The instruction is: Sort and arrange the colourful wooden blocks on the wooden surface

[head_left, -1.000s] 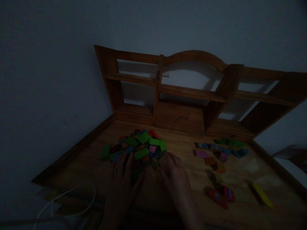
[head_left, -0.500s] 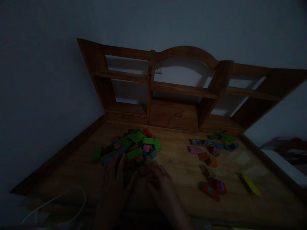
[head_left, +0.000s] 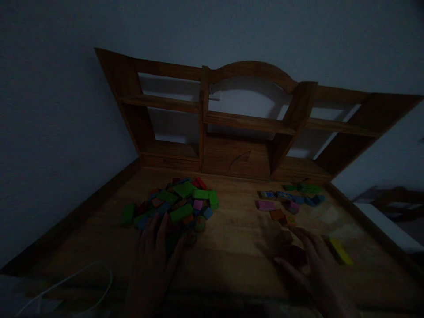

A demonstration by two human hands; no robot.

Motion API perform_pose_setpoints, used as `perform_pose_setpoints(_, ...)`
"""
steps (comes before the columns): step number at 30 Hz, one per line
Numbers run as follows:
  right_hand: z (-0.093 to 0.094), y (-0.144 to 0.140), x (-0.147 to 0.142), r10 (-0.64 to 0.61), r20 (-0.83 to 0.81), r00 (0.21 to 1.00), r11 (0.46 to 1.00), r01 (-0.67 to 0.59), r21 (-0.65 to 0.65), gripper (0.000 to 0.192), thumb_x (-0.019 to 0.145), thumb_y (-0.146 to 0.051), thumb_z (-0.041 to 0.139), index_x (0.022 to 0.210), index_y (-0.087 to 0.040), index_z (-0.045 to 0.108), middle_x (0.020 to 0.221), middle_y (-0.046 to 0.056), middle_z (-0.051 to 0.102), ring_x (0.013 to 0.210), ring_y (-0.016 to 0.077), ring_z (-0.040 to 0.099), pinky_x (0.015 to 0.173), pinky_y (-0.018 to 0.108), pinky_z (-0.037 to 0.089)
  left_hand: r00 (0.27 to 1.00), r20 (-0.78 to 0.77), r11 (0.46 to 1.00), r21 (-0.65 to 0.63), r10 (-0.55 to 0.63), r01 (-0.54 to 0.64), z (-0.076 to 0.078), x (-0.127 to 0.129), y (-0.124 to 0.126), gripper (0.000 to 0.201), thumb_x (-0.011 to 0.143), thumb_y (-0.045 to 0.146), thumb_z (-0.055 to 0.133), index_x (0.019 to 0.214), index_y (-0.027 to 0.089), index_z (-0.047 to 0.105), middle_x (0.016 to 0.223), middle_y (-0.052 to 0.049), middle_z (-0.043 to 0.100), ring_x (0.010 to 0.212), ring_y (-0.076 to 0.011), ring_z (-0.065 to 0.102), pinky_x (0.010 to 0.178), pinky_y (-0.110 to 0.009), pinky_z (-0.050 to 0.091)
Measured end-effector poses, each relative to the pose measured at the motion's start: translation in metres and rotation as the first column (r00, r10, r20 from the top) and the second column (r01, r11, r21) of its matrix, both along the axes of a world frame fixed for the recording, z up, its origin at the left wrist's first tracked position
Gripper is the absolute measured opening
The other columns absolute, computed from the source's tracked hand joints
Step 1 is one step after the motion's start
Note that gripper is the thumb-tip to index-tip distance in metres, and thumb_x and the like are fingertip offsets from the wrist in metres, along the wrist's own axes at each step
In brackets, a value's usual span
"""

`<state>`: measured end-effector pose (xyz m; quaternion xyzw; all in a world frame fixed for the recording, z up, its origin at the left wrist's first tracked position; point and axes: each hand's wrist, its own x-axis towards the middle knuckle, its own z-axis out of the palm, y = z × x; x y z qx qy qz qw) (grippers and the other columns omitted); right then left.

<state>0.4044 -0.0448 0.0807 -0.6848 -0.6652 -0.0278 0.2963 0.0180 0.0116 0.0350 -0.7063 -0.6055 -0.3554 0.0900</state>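
The left hand [head_left: 154,249] is lying at the near side of the block pile [head_left: 182,215], its fingers spread and its thumb standing out to the right. The fingertips are overlapping the pile's near left blocks; whether they are pressing on them is too dark to tell.

The right hand [head_left: 316,263] is curving over dark red blocks [head_left: 296,255] at the near right, thumb to the left and fingers on the far side, with a visible gap between. I cannot tell whether it is gripping any block. A yellow block [head_left: 341,251] is lying just to its right. Orange blocks [head_left: 277,215] are sitting just beyond the fingers, with pink blocks [head_left: 266,206], blue blocks [head_left: 283,196] and green blocks [head_left: 309,188] lying farther off.

Between the pile and these colour groups, a broad strip of bare tabletop [head_left: 228,240] is running from near to far. The wooden shelf unit [head_left: 236,159] is bounding the far side, raised edges are closing the left and right, and a white cord [head_left: 110,276] is looping at the near left.
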Motion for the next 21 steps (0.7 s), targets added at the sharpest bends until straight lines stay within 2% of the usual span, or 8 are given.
perform_pose_setpoints(4, -0.031, -0.017, 0.031, 0.060, 0.076, 0.995, 0.998, -0.057, -0.033, 0.054, 0.075, -0.048, 0.076, 0.118, -0.022, 0.059, 0.109, 0.014, 0.068, 0.095, 0.0325, 0.069, 0.077, 0.043, 0.059, 1.000, 0.020, 1.000, 0.012, 0.009, -0.009, -0.001, 0.001, 0.002, 0.075, 0.098, 0.059, 0.042, 0.158, 0.020, 0.022, 0.159, -0.016, 0.028, 0.143, -0.0374, 0.032, 0.115, -0.060, 0.029)
perform_pose_setpoints(8, -0.050, -0.022, 0.024, 0.031, -0.026, 0.999, 0.996, -0.033, -0.081, 0.041, 0.086, -0.045, 0.065, 0.120, -0.023, 0.059, 0.111, 0.013, 0.069, 0.092, 0.0294, 0.072, 0.074, 0.039, 0.060, 0.999, 0.030, 1.000, -0.018, 0.011, -0.010, -0.005, 0.000, 0.003, 0.074, 0.098, 0.057, 0.044, 0.159, 0.021, 0.021, 0.160, -0.015, 0.027, 0.144, -0.0358, 0.031, 0.116, -0.058, 0.030)
perform_pose_setpoints(11, -0.051, -0.016, -0.002, 0.030, -0.095, 0.995, 0.990, -0.043, -0.134, 0.042, 0.090, -0.043, 0.058, 0.127, -0.024, 0.059, 0.119, 0.013, 0.067, 0.096, 0.0288, 0.071, 0.079, 0.039, 0.060, 0.999, 0.023, 1.000, -0.004, 0.024, -0.024, -0.009, -0.003, 0.004, 0.076, 0.097, 0.059, 0.043, 0.158, 0.020, 0.022, 0.159, -0.015, 0.028, 0.144, -0.0361, 0.031, 0.116, -0.059, 0.028)
perform_pose_setpoints(15, -0.041, 0.006, -0.059, 0.067, -0.235, 0.970, 0.975, -0.114, -0.192, 0.042, 0.092, -0.033, 0.055, 0.132, -0.025, 0.060, 0.127, 0.013, 0.063, 0.099, 0.0263, 0.070, 0.084, 0.038, 0.059, 1.000, 0.011, 1.000, -0.016, 0.026, -0.026, -0.011, -0.003, 0.006, 0.075, 0.098, 0.061, 0.039, 0.158, 0.019, 0.024, 0.159, -0.015, 0.028, 0.143, -0.0364, 0.032, 0.116, -0.059, 0.028)
perform_pose_setpoints(18, -0.034, 0.030, -0.103, 0.099, -0.354, 0.930, 0.974, -0.164, -0.157, 0.045, 0.090, -0.023, 0.055, 0.134, -0.024, 0.059, 0.128, 0.013, 0.061, 0.108, 0.0274, 0.067, 0.090, 0.040, 0.058, 0.999, 0.023, 0.999, -0.022, 0.028, -0.028, -0.008, -0.001, 0.005, 0.074, 0.098, 0.061, 0.040, 0.158, 0.019, 0.025, 0.159, -0.015, 0.027, 0.144, -0.0362, 0.031, 0.115, -0.058, 0.029)
perform_pose_setpoints(21, -0.029, 0.052, -0.138, 0.185, -0.449, 0.874, 0.963, -0.253, -0.096, 0.053, 0.086, -0.013, 0.054, 0.138, -0.025, 0.057, 0.130, 0.012, 0.059, 0.114, 0.0265, 0.064, 0.095, 0.041, 0.056, 1.000, 0.017, 1.000, -0.019, 0.022, -0.022, -0.003, 0.000, 0.003, 0.073, 0.098, 0.057, 0.043, 0.158, 0.019, 0.024, 0.159, -0.015, 0.028, 0.143, -0.0356, 0.032, 0.116, -0.057, 0.029)
